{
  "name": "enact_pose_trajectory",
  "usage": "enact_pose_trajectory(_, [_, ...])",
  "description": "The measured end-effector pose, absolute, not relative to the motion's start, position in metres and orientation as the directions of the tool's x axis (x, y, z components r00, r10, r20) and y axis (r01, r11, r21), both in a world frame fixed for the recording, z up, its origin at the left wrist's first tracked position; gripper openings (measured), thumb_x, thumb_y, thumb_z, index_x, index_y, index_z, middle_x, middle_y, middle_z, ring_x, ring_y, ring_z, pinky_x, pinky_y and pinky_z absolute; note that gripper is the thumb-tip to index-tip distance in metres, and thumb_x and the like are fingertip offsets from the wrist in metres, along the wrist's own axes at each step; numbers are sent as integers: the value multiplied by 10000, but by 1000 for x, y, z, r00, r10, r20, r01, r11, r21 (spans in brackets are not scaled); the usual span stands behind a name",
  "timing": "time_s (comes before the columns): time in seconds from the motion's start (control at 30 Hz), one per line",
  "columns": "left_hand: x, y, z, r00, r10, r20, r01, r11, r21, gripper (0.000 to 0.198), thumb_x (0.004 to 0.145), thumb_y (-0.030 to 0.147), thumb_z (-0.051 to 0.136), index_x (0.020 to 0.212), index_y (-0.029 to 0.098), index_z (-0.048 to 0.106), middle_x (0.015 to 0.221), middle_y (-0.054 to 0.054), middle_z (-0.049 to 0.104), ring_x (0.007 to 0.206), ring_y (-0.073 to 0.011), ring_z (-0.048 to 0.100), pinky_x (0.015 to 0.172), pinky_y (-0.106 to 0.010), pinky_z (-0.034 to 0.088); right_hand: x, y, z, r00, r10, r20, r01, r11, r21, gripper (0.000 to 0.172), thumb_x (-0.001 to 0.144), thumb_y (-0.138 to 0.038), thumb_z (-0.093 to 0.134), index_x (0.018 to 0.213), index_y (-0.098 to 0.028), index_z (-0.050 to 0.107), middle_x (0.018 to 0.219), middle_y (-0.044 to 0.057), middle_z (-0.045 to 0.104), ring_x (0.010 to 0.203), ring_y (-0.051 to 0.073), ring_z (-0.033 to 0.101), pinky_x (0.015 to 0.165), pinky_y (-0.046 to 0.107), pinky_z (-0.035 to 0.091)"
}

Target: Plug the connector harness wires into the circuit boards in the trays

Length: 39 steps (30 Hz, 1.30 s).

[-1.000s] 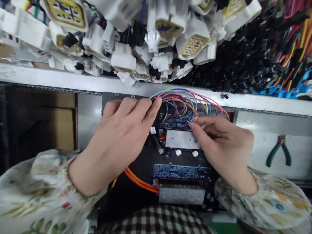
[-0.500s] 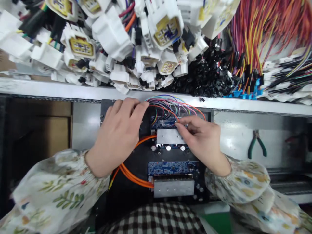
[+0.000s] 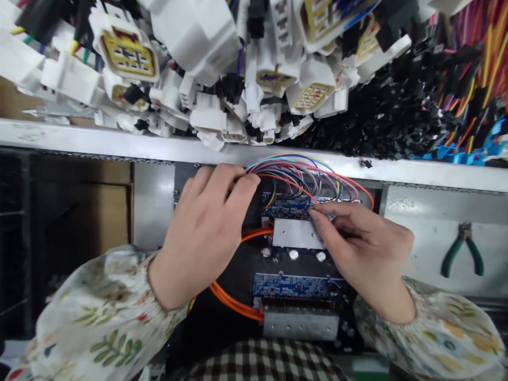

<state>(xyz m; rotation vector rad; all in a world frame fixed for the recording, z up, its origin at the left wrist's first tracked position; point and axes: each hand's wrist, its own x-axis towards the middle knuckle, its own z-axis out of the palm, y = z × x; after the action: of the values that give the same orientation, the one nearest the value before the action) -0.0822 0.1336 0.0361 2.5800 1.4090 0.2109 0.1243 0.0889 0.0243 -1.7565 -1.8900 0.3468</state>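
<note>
My left hand [image 3: 208,230] is closed around one end of a bundle of thin coloured wires [image 3: 293,164], which arcs to the right over the upper blue circuit board [image 3: 288,205]. Thumb and forefinger of my right hand [image 3: 367,254] pinch a thin orange wire [image 3: 304,185] just above that board; its tip is hidden by the fingers. Below the fingertips lies a silver heat sink [image 3: 293,233]. Thick orange cables [image 3: 234,305] run from under my left hand to the lower blue circuit board [image 3: 291,286], beside a second heat sink [image 3: 300,324].
A shelf with a pale metal edge [image 3: 119,138] crosses above the hands, heaped with white connectors [image 3: 214,114] and small black parts [image 3: 357,124]. Green-handled cutters [image 3: 463,248] lie on the metal surface at right. A brown cardboard box [image 3: 109,217] stands at left.
The camera view has shifted, so the boards and hands appear larger and further right. Both hands keep nearly the same grip on the wires.
</note>
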Motion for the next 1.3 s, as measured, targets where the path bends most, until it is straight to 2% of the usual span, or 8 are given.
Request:
enact_pose_trajectory(0.57, [-83, 135, 36, 532, 845, 53, 813, -528, 247, 274, 865, 186, 534, 1134, 132, 536, 1066, -115, 561, 970, -293, 545, 825, -446, 493, 140, 94, 42, -113, 983, 147, 838, 174, -517, 71, 809, -272, 645, 779, -208, 654, 639, -36, 681, 455, 78, 549, 468, 229, 406])
enact_pose_trajectory(0.63, [-85, 137, 37, 528, 846, 76, 802, -527, 281, 257, 884, 236, 528, 1111, 117, 549, 1045, -115, 566, 990, -287, 550, 868, -445, 490, 170, 108, 51, 96, 967, 237, 898, 19, -440, 156, 834, -365, 601, 790, -228, 660, 658, -17, 683, 484, 107, 551, 519, 264, 424])
enact_pose_trajectory(0.7, [-85, 138, 41, 523, 849, 81, 788, -517, 332, 269, 903, 281, 508, 1105, 111, 561, 1032, -110, 569, 979, -268, 566, 892, -432, 493, 211, 129, 54, 406, 832, 379, 892, -272, -361, 210, 863, -384, 530, 807, -229, 661, 717, 22, 694, 596, 152, 591, 623, 306, 449])
enact_pose_trajectory(0.77, [-81, 139, 51, 524, 848, 77, 774, -512, 373, 281, 912, 297, 492, 1117, 121, 568, 1030, -101, 567, 948, -251, 581, 884, -429, 502, 250, 151, 49, 496, 850, 176, 860, -452, -237, 226, 858, -333, 501, 883, -204, 685, 904, 76, 712, 828, 201, 631, 750, 328, 455])
enact_pose_trajectory(0.87, [-69, 140, 77, 564, 822, 76, 741, -544, 393, 274, 921, 289, 474, 1121, 138, 582, 1029, -92, 562, 944, -240, 583, 870, -434, 508, 283, 173, 36, 545, 838, 27, 823, -529, -204, 189, 742, -222, 581, 844, -141, 718, 870, 132, 710, 868, 270, 635, 731, 356, 445])
enact_pose_trajectory(1.03, [-18, 152, 112, 690, 714, 116, 620, -667, 413, 279, 933, 235, 439, 1126, 129, 610, 1046, -98, 589, 973, -214, 584, 908, -413, 489, 274, 164, 36, 541, 834, 106, 827, -504, -252, 273, 766, -294, 523, 882, -167, 735, 930, 129, 709, 868, 258, 634, 695, 330, 429])
enact_pose_trajectory(1.2, [68, 189, 95, 765, 613, 197, 483, -749, 453, 394, 832, 78, 512, 1222, 105, 562, 1143, -153, 582, 1033, -237, 596, 920, -389, 475, 248, 140, 67, 479, 862, 166, 854, -413, -317, 336, 815, -299, 456, 901, -148, 744, 894, 159, 712, 828, 257, 640, 661, 331, 418])
enact_pose_trajectory(1.3, [106, 204, 87, 776, 586, 232, 420, -755, 503, 449, 788, 35, 534, 1220, 156, 564, 1219, -138, 564, 1036, -220, 611, 908, -345, 486, 231, 119, 91, 392, 898, 200, 873, -295, -389, 323, 838, -348, 466, 904, -184, 737, 859, 92, 721, 783, 207, 640, 667, 302, 430])
